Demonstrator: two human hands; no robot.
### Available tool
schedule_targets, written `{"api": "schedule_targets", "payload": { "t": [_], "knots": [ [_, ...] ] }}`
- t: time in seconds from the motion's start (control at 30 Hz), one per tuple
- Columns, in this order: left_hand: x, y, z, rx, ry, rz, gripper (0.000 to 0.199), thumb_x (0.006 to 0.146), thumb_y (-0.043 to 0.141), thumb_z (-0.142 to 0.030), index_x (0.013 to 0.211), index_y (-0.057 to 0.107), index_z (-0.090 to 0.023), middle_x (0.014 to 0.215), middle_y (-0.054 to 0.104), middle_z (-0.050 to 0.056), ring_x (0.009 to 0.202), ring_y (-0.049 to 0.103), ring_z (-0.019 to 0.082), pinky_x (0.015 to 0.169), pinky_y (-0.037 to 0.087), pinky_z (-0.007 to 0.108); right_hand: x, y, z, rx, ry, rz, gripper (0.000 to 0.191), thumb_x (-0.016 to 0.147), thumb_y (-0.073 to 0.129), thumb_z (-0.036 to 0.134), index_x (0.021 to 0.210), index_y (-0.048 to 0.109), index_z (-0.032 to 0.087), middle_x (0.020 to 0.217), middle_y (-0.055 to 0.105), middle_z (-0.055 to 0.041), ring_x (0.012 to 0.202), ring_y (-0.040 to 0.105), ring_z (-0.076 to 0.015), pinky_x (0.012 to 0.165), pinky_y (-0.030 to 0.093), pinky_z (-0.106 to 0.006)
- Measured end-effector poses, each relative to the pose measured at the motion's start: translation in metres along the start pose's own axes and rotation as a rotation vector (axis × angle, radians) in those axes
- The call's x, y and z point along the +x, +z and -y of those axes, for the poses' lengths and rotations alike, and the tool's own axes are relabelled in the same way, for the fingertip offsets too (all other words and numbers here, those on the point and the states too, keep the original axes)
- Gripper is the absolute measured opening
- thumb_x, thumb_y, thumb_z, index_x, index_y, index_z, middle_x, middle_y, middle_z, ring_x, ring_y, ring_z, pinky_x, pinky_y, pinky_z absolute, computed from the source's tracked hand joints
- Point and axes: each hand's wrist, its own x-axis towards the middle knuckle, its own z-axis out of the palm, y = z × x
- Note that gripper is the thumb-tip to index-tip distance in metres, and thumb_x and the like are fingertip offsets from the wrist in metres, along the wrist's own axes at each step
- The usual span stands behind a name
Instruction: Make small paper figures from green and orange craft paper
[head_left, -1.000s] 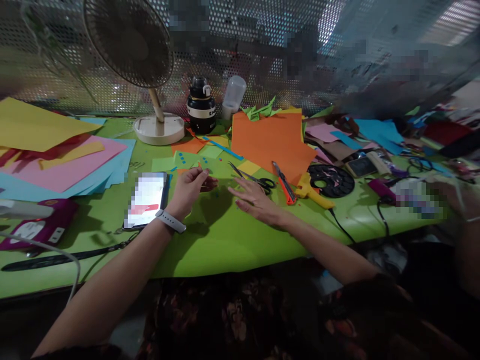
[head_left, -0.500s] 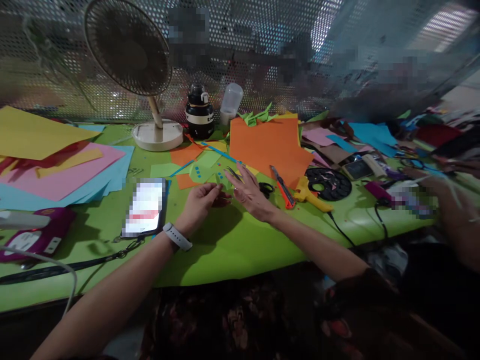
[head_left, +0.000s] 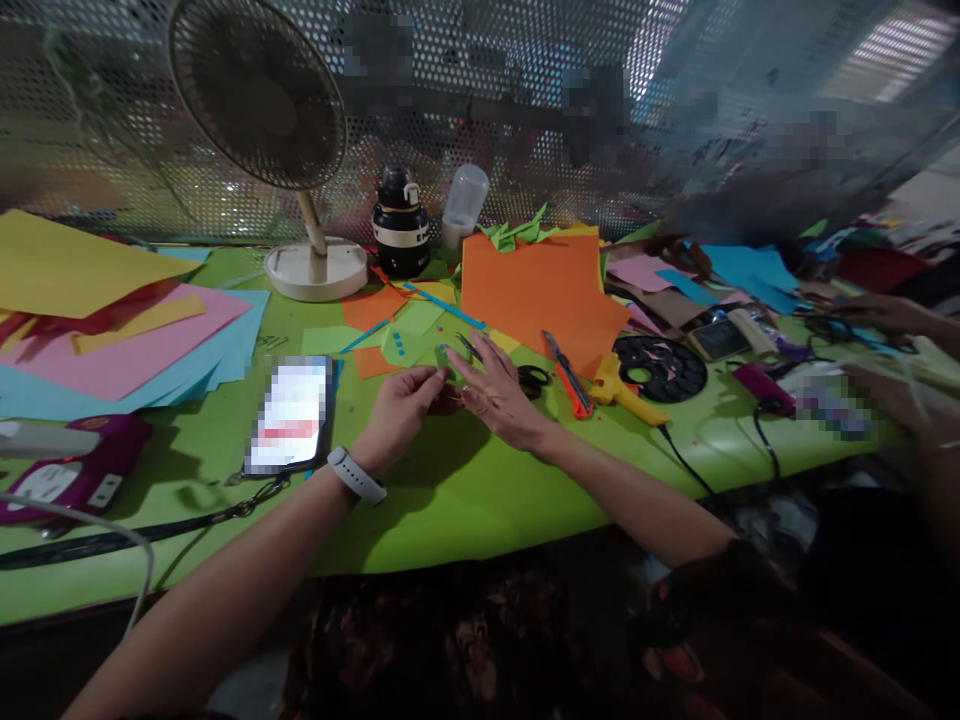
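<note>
Left hand (head_left: pixel 409 408) pinched closed (on what, unclear), right hand (head_left: pixel 501 395) open; a black bottle (head_left: pixel 401 238) shows "E".

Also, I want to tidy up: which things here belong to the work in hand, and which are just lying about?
Probably in the work:
- blue paper bits, by the left hand
- scissors, by the right hand
- cutter, glue gun, both untouched

Probably just lying about:
- phone
- fan
- black bottle

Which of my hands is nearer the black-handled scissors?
Right. The right hand is immediately left of the scissors handles, partly hiding the scissors; the left hand is farther to their left.
</note>
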Motion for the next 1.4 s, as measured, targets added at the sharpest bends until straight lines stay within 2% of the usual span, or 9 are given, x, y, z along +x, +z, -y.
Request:
{"api": "schedule_targets", "payload": {
  "t": [0.27,0.5,0.73,0.87,1.0,1.1,1.2,1.4],
  "knots": [
    [0.000,0.000,0.000,-0.005,0.027,0.007,0.022,0.079,0.071,-0.034,0.076,0.067,-0.013,0.071,0.069,0.003,0.062,0.064,0.012,0.069,0.058,0.028,0.000,0.001,-0.001,-0.084,-0.011,0.015,0.067,0.093,0.022,0.069,0.151,0.027,0.036,0.163,0.005,0.0017,0.149,-0.003,-0.0265,0.118,0.006,-0.055],
    [-0.002,0.002,-0.003,-0.031,0.039,0.026,0.024,0.078,0.072,-0.037,0.078,0.066,-0.014,0.072,0.070,0.003,0.065,0.066,0.013,0.075,0.058,0.030,0.000,0.001,0.000,-0.113,-0.042,-0.002,0.068,0.093,0.021,0.068,0.152,0.024,0.034,0.163,0.008,-0.0004,0.150,0.001,-0.0249,0.119,0.008,-0.054],
    [-0.001,0.001,-0.001,-0.021,0.033,0.020,0.022,0.080,0.070,-0.035,0.077,0.066,-0.013,0.072,0.071,0.004,0.062,0.066,0.013,0.070,0.057,0.028,-0.001,0.001,0.002,-0.097,-0.084,-0.098,0.063,0.097,0.026,0.060,0.152,0.028,0.030,0.161,0.019,-0.0037,0.149,0.009,-0.0231,0.119,0.013,-0.051],
    [-0.003,0.003,-0.004,0.002,0.006,0.019,0.023,0.081,0.069,-0.036,0.082,0.065,-0.013,0.074,0.073,0.006,0.063,0.068,0.014,0.072,0.057,0.029,0.000,-0.003,0.006,0.101,-0.018,-0.274,0.060,0.097,0.035,0.055,0.152,0.027,0.031,0.151,0.040,-0.0071,0.141,0.032,-0.0235,0.115,0.028,-0.050],
    [-0.004,0.003,-0.004,0.048,-0.010,0.096,0.027,0.081,0.069,-0.041,0.083,0.065,-0.014,0.078,0.074,0.007,0.067,0.070,0.015,0.075,0.058,0.031,0.005,-0.005,0.001,0.446,0.109,-0.324,0.057,0.094,0.052,0.048,0.146,0.040,0.028,0.118,0.063,-0.0082,0.113,0.057,-0.0209,0.102,0.045,-0.043],
    [-0.003,0.002,-0.002,0.065,-0.019,0.118,0.028,0.082,0.067,-0.043,0.087,0.064,-0.015,0.084,0.075,0.008,0.072,0.071,0.016,0.074,0.057,0.030,0.007,-0.003,-0.004,0.568,0.128,-0.362,0.054,0.089,0.061,0.042,0.139,0.050,0.024,0.098,0.064,-0.0048,0.097,0.061,-0.0176,0.094,0.050,-0.038],
    [-0.002,0.001,0.001,0.062,-0.015,0.110,0.029,0.083,0.067,-0.043,0.093,0.062,-0.016,0.090,0.075,0.009,0.075,0.072,0.016,0.070,0.057,0.028,0.006,-0.002,-0.003,0.613,0.117,-0.394,0.052,0.087,0.065,0.037,0.136,0.052,0.023,0.092,0.063,-0.0028,0.090,0.060,-0.0156,0.090,0.051,-0.035],
    [-0.003,0.002,0.001,0.025,-0.053,0.046,0.042,0.077,0.073,-0.042,0.105,0.053,-0.018,0.072,0.073,0.002,0.051,0.067,0.013,0.053,0.055,0.023,0.003,-0.004,0.003,0.657,0.102,-0.374,0.050,0.088,0.064,0.032,0.135,0.051,0.022,0.089,0.063,-0.0020,0.085,0.060,-0.0143,0.080,0.053,-0.031]
  ]
}}
